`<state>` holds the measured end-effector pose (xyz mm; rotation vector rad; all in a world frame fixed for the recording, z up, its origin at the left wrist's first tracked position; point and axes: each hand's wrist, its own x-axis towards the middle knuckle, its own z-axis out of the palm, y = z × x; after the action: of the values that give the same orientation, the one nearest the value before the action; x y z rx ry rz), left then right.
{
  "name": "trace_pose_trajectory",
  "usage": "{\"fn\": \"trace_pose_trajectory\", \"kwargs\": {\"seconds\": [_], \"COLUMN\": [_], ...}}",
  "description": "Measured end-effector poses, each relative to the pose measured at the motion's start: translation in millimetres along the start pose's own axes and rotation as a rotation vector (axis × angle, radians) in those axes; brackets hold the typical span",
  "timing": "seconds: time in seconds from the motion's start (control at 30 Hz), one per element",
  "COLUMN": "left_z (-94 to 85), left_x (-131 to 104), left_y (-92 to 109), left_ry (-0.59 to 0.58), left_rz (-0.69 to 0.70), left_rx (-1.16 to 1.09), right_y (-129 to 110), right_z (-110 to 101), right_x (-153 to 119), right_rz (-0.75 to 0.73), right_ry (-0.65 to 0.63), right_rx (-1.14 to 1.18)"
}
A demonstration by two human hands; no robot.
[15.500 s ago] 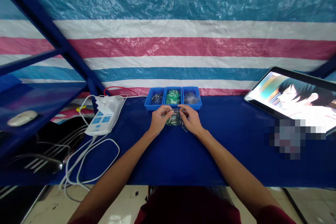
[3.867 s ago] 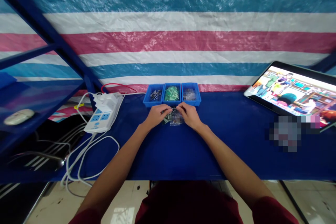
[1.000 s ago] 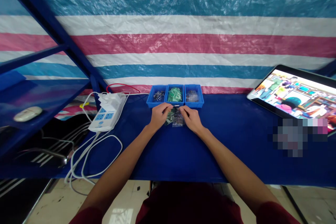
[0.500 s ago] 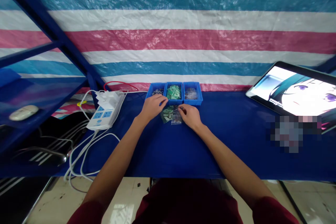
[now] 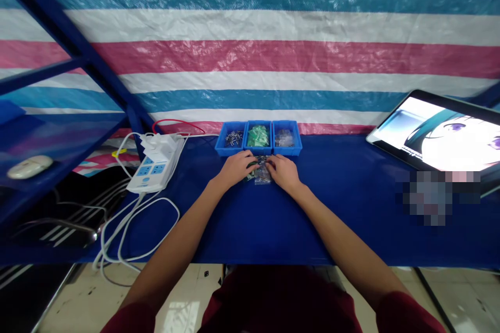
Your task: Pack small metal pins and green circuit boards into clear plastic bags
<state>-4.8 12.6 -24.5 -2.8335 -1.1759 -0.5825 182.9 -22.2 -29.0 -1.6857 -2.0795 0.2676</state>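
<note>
Three blue bins stand side by side near the wall: the left bin holds metal pieces [image 5: 234,138], the middle one green packets [image 5: 258,136], the right one clear packets [image 5: 285,138]. In front of them lies a small pile of clear bags and metal bits [image 5: 262,174] on the blue table. My left hand [image 5: 237,168] is at the pile's left side, fingers curled and partly covering green packets. My right hand [image 5: 284,170] touches the pile's right side with fingers bent together. Whatever either hand's fingertips hold is too small to make out.
A white power strip [image 5: 153,167] with looped white cables [image 5: 124,234] lies on the left. At the right a tablet [image 5: 441,132] leans, with a blurred object [image 5: 429,200] before it. A white mouse-like object [image 5: 30,167] rests on the left shelf.
My left hand has moved from beside the left bin down and right to the pile, uncovering the metal pieces in that bin. My right hand has stayed nearly in place.
</note>
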Motion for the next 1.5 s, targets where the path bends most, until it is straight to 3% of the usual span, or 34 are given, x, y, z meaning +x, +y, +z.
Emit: {"fn": "trace_pose_trajectory", "kwargs": {"seconds": [0.3,0.57,0.73,0.9,1.17,1.5], "left_z": [12.2,12.6,13.2,11.3,0.1,-2.3], "left_x": [4,2,1,2,5,6], "left_y": [4,1,-1,2,24,40], "left_ry": [0.026,0.067,0.183,0.394,0.655,0.685], "left_rz": [-0.122,-0.019,0.008,-0.03,-0.226,-0.308], "left_rx": [0.008,-0.045,-0.12,-0.253,-0.432,-0.593], "right_y": [-1,-1,0,3,0,1], "right_z": [-1,-1,-1,2,4,7], "right_x": [0,-1,-1,0,-1,-2], "right_rz": [0.014,0.023,0.02,-0.005,-0.245,-0.344], "right_ry": [-0.018,-0.033,-0.014,0.066,0.176,0.254], "right_rx": [0.012,-0.024,-0.017,0.062,0.302,0.405]}}
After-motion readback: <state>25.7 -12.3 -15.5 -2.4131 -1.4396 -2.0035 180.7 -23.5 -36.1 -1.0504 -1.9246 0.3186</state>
